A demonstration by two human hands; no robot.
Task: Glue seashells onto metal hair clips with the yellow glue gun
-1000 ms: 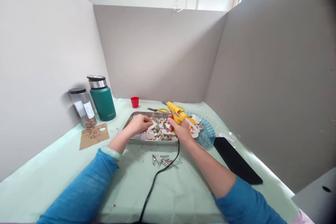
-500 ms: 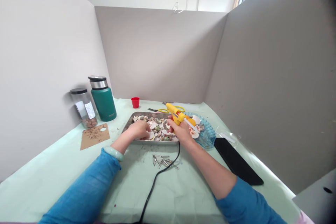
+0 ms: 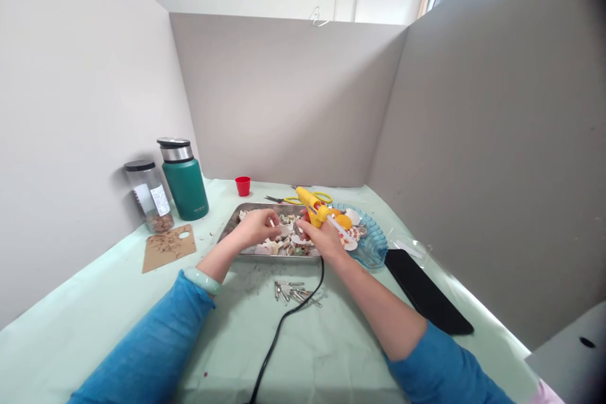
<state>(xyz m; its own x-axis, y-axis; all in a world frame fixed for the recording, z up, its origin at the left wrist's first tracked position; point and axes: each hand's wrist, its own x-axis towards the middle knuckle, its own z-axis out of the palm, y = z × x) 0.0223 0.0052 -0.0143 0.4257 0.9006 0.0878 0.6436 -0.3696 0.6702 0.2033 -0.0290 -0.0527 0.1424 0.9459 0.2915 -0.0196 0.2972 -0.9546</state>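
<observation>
My right hand (image 3: 324, 238) is wrapped round the handle of a yellow hot glue gun (image 3: 313, 205), with a whitish glue stick jutting from its back end. My left hand (image 3: 258, 228) hovers over a metal tray (image 3: 231, 227) full of mixed seashells (image 3: 272, 247). Between its bent fingertips is a pale seashell (image 3: 286, 230), partly hidden by the fingers. Just right of the tray, behind my right hand, stands a blue scalloped glass plate (image 3: 376, 243) bearing white, orange and speckled shells.
Metal clips (image 3: 296, 292) lie near the black cord (image 3: 279, 328). Yellow-handled scissors (image 3: 291, 200) and a red cup (image 3: 243, 186) are behind the tray. Leftward are a green bottle (image 3: 185, 189), a jar (image 3: 154, 202) and a brown card (image 3: 169, 249); rightward, a black flat slab (image 3: 428, 293).
My left hand has lifted from the shells in the tray and shifted right towards the glue gun, a pale seashell now at its fingertips. My right hand has hardly moved.
</observation>
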